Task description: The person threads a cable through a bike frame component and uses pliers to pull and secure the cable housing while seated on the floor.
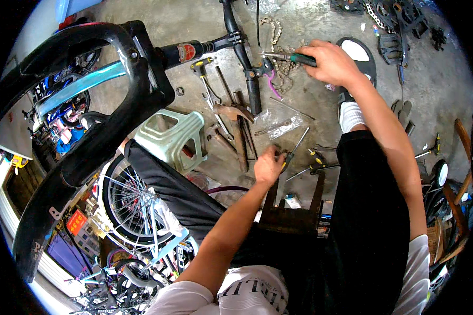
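My right hand (329,62) is closed around a pair of pliers (303,59) with green and black grips. The narrow metal jaws point left, near the black handlebar (245,55) and its purple brake lever (271,83). Lower down, my left hand (268,167) has its fingers bent in at the dark and yellow handle of a screwdriver (298,145), whose shaft slants up to the right. A loose chain (276,37) lies on the floor behind the pliers. Between my hands is a clear plastic bag (279,124) with small parts.
A black bicycle frame (110,115) fills the left side. Beneath it stands a pale green plastic stool (168,128). Hammers (238,118) and wrenches (220,123) lie on the concrete floor. A dark wooden stool (289,218) stands between my legs. Pedals (390,48) lie at the far right.
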A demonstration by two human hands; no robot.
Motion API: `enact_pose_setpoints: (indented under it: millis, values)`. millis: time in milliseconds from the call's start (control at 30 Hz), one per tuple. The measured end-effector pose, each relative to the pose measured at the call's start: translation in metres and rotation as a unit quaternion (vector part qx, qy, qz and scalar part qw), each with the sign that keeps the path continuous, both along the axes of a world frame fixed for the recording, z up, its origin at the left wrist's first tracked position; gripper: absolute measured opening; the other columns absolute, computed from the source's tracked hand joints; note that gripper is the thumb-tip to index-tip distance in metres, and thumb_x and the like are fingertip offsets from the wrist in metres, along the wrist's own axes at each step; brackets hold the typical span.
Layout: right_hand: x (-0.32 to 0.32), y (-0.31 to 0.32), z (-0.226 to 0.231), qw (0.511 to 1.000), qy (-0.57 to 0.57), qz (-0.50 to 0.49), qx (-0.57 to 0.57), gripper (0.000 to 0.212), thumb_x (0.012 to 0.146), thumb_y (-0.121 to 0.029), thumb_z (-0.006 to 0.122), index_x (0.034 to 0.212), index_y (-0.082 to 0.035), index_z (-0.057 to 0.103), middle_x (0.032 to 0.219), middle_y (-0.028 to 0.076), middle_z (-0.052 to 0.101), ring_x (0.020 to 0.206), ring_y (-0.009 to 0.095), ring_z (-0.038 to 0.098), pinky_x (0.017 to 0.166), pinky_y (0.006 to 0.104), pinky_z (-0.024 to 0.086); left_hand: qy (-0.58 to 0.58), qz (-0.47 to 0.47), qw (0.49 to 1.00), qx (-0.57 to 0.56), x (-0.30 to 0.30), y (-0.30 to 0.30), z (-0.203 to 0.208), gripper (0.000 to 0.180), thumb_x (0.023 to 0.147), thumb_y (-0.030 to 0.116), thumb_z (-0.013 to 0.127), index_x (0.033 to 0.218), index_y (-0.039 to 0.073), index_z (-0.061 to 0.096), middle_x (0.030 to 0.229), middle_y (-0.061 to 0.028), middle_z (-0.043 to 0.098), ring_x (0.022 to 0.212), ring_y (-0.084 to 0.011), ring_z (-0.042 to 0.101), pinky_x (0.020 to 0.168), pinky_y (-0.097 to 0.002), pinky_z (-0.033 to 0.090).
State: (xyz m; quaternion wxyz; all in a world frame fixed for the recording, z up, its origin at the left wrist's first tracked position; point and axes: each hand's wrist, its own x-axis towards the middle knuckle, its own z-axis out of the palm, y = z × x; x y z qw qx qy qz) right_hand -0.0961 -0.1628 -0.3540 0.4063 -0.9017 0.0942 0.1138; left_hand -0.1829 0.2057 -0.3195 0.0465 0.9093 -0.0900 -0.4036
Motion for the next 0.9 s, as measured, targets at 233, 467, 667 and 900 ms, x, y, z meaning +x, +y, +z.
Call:
enact_pose_setpoints:
  millis: [233,467,667,900]
  values:
    - [-0.001,0.001,-0.001,1.0,0.004,0.003,-0.01,0.045,0.083,-0.021,0.07,0.127,-0.013,0.068,0.1,0.015,0.063,0.098,0.038,0.064,0.084,0.048,0.051,0.08,-0.053,0.99,0.103,-0.024,-0.034,0.002,0.044,0.088,0.043,0.072,0.113,0.008,0.064,0.116,-0.0133,0.067,0.101,-0.0379,0.068,0.081,-0.0504,0.057]
    - [-0.003,-0.003,0.0,1.0,0.009,-0.001,-0.018,0.045,0.082,-0.021,0.072,0.126,-0.014,0.068,0.099,0.015,0.063,0.096,0.037,0.065,0.083,0.048,0.052,0.059,-0.056,0.992,0.099,-0.019,-0.023,-0.004,0.046,0.09,0.044,0.069,0.114,0.006,0.059,0.117,-0.0193,0.065,0.102,-0.0413,0.067,0.081,-0.0511,0.056]
    - [-0.001,-0.005,-0.01,0.999,0.022,0.019,0.021,0.042,0.079,-0.027,0.072,0.119,-0.015,0.07,0.103,0.018,0.064,0.1,0.039,0.066,0.086,0.048,0.055,0.058,-0.073,0.991,0.099,-0.022,-0.019,-0.006,0.046,0.09,0.046,0.07,0.11,0.007,0.058,0.114,-0.0177,0.065,0.099,-0.0407,0.068,0.08,-0.0524,0.056]
    - [0.0,-0.004,-0.007,0.999,0.037,0.012,0.01,0.034,0.08,-0.029,0.072,0.11,-0.014,0.072,0.104,0.016,0.066,0.097,0.038,0.069,0.084,0.0496,0.057,0.09,-0.062,0.983,0.145,-0.018,-0.029,-0.014,0.045,0.086,0.044,0.075,0.11,0.008,0.064,0.109,-0.0166,0.072,0.1,-0.0392,0.069,0.084,-0.0491,0.056]
